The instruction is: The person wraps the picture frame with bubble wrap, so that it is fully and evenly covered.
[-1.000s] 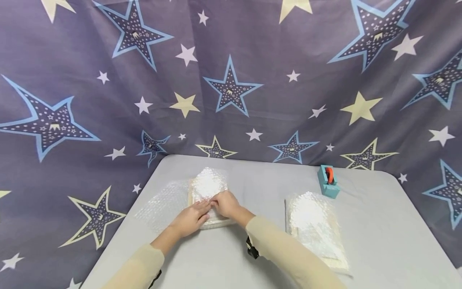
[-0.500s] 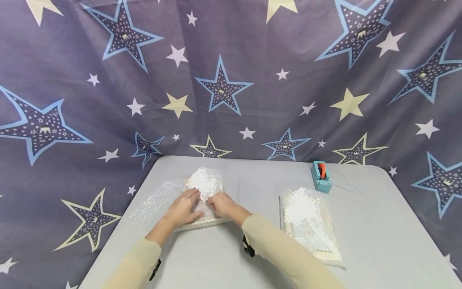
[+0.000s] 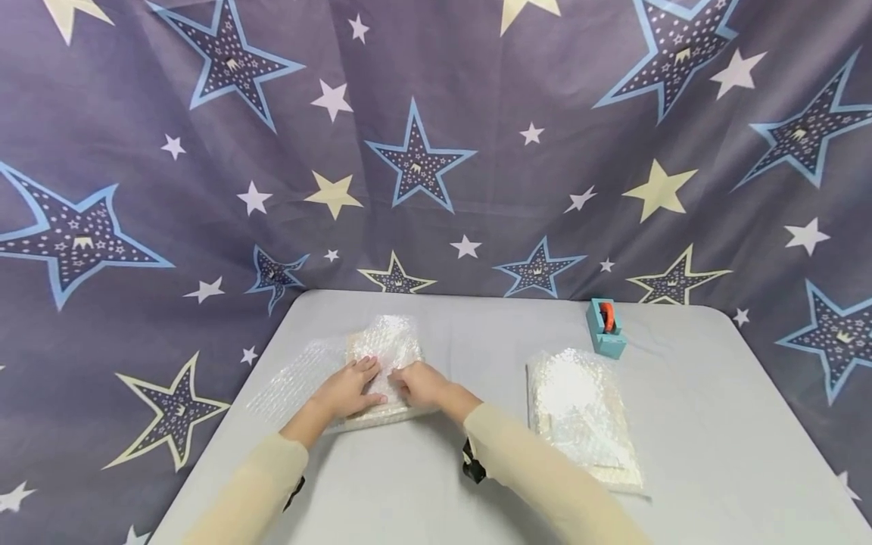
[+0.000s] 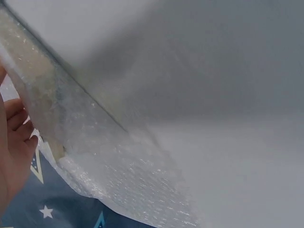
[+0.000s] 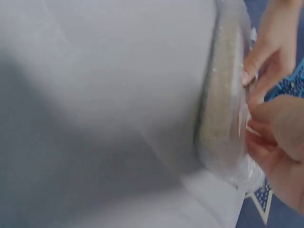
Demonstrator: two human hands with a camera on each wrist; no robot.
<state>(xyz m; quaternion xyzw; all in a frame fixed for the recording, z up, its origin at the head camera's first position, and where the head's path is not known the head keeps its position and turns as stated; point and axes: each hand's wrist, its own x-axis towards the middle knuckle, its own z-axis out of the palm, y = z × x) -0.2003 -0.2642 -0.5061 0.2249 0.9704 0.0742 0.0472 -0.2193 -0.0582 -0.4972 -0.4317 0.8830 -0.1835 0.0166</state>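
Note:
A flat, tan item wrapped in clear bubble wrap [image 3: 393, 344] lies on the left part of the table. My left hand [image 3: 346, 387] rests on top of it, fingers extended and thumb spread toward the right. Beside it, my right hand [image 3: 424, 386] has curled fingers and appears to pinch the wrap; what lies under its fingertips is hidden. In the right wrist view the package [image 5: 221, 90] shows edge-on, with the right hand [image 5: 280, 142] against its top face. A loose flap of bubble wrap [image 4: 137, 185] spreads out past the package in the left wrist view.
Another flat bubble-wrapped package [image 3: 586, 416] lies on the right of the grey table [image 3: 409, 492]. Behind it stands a teal tape dispenser [image 3: 606, 329] with an orange-red roll core. A star-patterned curtain [image 3: 463, 174] hangs behind the table.
My left hand has moved left from beside the right fingers and spread out flat on the wrap. The right hand stays nearly in place. The view has shifted slightly.

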